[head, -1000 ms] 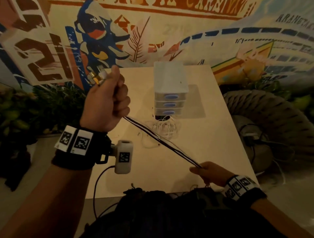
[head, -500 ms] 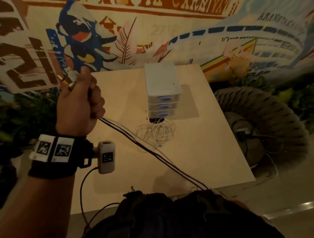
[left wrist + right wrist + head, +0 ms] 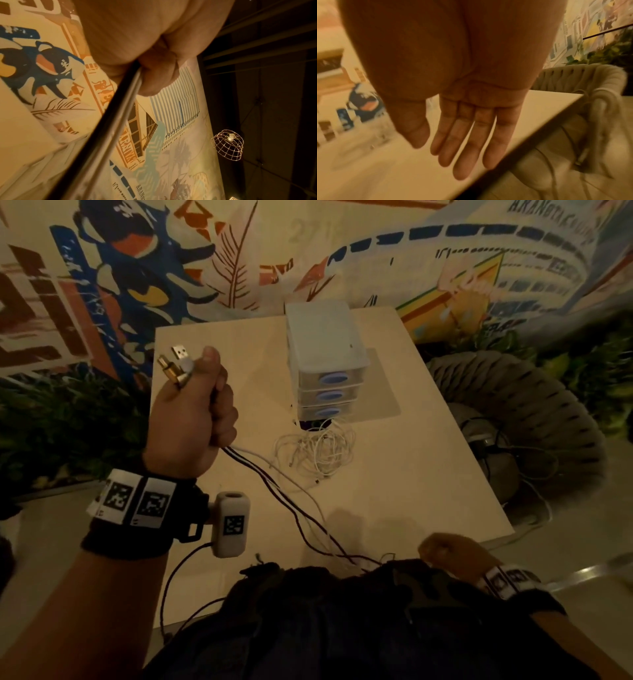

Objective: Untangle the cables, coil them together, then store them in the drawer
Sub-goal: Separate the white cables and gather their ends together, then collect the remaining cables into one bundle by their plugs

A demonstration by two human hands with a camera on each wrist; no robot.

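Note:
My left hand [image 3: 195, 419] is raised over the table's left side and grips a bundle of dark and white cables [image 3: 274, 484]. Their plugs [image 3: 178, 366] stick up out of the fist. The left wrist view shows the cables [image 3: 109, 121] running out from under my curled fingers [image 3: 154, 75]. The strands hang slack down to the table's near edge and vanish at my lap. My right hand [image 3: 448, 553] hovers at the near right edge with straight fingers [image 3: 471, 135], holding nothing. A tangle of white cables [image 3: 318, 450] lies before the small drawer unit [image 3: 325, 371].
The drawer unit has three shut drawers with blue handles and stands mid-table [image 3: 428, 474]. A woven grey chair [image 3: 534, 412] with cords on its seat stands right of the table. A painted wall [image 3: 239, 251] and plants lie behind. My dark clothing [image 3: 342, 628] fills the near edge.
My right hand let go of the cables, dropped out of sight, then came back open at the near right edge. The bundle went from taut to slack. My left hand kept its grip.

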